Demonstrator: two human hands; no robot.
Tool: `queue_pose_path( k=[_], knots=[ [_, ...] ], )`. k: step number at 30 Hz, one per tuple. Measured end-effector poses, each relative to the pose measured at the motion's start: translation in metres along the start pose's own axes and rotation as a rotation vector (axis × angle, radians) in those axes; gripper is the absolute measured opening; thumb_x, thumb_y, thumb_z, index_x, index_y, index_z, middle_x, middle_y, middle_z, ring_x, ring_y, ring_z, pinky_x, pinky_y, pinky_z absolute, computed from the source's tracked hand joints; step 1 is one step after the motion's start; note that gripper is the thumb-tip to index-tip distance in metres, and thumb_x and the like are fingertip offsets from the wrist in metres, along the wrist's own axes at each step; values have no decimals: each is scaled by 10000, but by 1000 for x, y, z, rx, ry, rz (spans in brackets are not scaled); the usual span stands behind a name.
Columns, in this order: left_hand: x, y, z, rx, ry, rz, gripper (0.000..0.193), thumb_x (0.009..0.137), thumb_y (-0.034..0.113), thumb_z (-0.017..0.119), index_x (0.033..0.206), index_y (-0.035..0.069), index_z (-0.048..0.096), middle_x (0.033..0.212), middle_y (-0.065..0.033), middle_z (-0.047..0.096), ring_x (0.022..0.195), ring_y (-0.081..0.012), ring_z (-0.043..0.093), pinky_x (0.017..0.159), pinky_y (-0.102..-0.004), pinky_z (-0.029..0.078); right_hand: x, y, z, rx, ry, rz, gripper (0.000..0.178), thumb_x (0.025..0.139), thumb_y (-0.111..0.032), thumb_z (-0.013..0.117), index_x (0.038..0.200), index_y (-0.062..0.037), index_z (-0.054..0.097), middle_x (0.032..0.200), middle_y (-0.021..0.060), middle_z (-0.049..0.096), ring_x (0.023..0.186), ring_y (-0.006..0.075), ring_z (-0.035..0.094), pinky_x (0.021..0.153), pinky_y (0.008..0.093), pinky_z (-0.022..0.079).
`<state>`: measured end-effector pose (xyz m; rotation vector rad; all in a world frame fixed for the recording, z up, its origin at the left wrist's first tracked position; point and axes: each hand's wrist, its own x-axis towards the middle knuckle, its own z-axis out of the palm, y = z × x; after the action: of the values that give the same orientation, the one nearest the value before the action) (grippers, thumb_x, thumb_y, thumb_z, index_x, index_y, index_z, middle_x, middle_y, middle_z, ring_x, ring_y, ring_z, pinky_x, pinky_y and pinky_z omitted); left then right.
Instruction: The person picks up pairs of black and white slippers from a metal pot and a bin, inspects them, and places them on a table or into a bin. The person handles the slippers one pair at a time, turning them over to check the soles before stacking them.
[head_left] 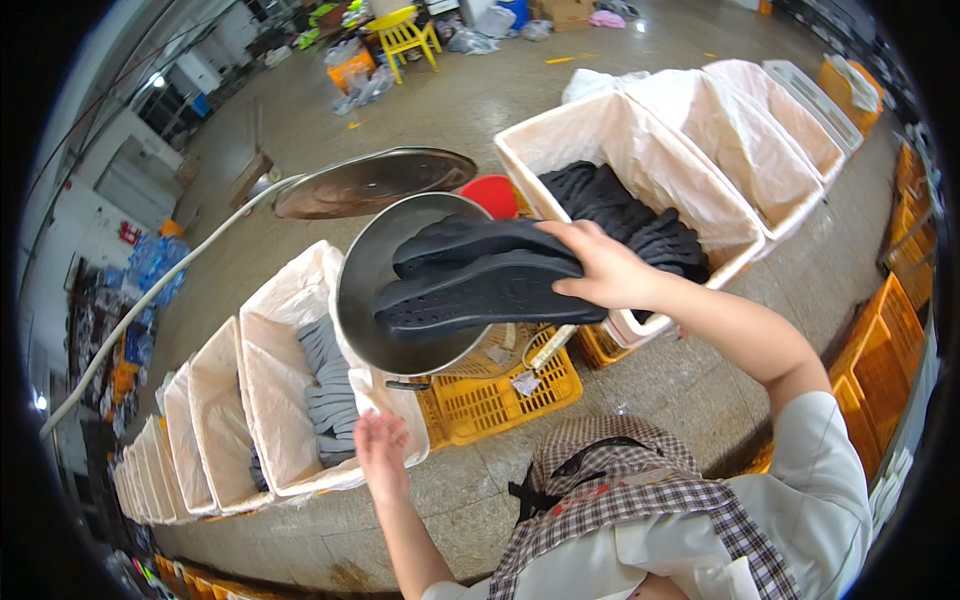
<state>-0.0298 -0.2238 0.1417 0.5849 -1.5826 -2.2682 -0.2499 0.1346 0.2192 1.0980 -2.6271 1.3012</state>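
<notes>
My right hand [610,265] is closed on the ends of several black shoe soles [480,290], holding them sideways over a round metal pan [365,290]. Their far ends reach across the pan's opening, and small holes show in the lower sole. My left hand [382,450] is slightly blurred, with its fingers stretched out and nothing visible in them. It is by the near right corner of a lined bin [280,400] that contains grey soles [330,390]. Right of the pan, another lined bin [700,170] holds a pile of black soles [625,215], partly behind my right hand.
A large round lid [375,182] tilts behind the pan, beside a red container [490,195]. Yellow crates [500,400] lie under the pan. More lined bins [225,410] line up leftward, others [780,130] rightward. Orange crates [880,350] stand far right; a yellow chair [403,38] stands behind.
</notes>
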Motion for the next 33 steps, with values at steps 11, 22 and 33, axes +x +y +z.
queue_pose_path(
  k=[11,22,33],
  knots=[
    [-169,-86,-45,11,602,-198,252,892,73,576,1134,99,511,998,-52,621,861,-175,612,701,-295,485,181,43,184,-505,-521,89,662,767,-48,597,1380,-204,400,1238,243,430,1060,397,533,881,422,482],
    [-257,-140,1,-218,977,-366,233,867,131,644,1073,146,536,866,-16,620,805,-134,587,691,-302,484,195,65,275,-790,-758,-68,535,881,-122,518,1369,-322,428,1305,182,373,1133,355,484,847,438,503],
    [-239,-142,8,-209,870,-300,244,866,71,594,1095,102,515,937,-60,632,819,-180,621,673,-316,488,194,60,242,-817,-744,-222,496,864,-124,527,1327,-299,484,1216,160,423,1101,351,497,820,425,511]
  ],
)
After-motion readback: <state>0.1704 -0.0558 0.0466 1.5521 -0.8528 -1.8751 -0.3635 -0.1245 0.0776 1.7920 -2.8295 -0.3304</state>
